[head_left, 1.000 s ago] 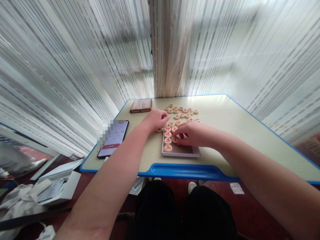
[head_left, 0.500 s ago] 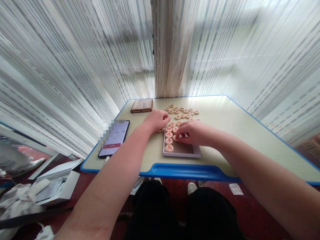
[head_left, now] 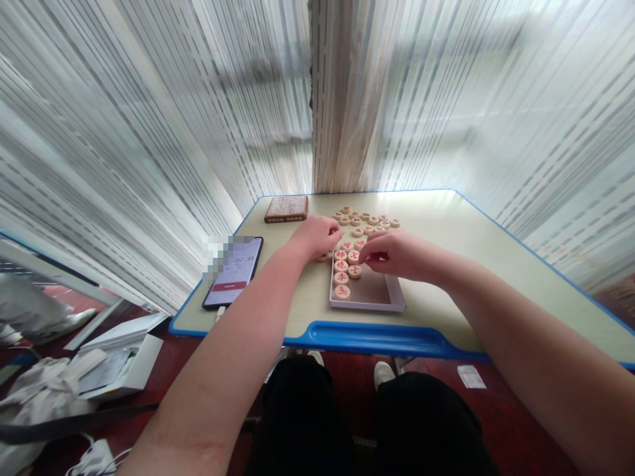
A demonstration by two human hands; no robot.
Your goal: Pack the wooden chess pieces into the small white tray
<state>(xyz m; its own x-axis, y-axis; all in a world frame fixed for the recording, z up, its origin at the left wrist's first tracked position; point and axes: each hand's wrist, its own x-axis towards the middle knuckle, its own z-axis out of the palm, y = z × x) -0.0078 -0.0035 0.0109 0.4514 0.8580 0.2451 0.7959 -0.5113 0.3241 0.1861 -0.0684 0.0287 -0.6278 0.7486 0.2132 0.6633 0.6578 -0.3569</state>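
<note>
Head view: round pale-wood pieces [head_left: 342, 291] with red characters lie face up in an open shallow box [head_left: 370, 307] on the worktop [head_left: 471, 264]. Four in the left column, two visible beside them. Right hand [head_left: 384, 252] over the box's far right, fingers bent, narrow gap to thumb; can't tell if it grips a piece. It blocks that corner. Left hand [head_left: 317, 237] curled just past the far-left corner; contents hidden. Loose pieces [head_left: 358, 232] beyond box, red and dark characters. Patterned brown case [head_left: 286, 208] far left, phone [head_left: 238, 271] nearer.
</note>
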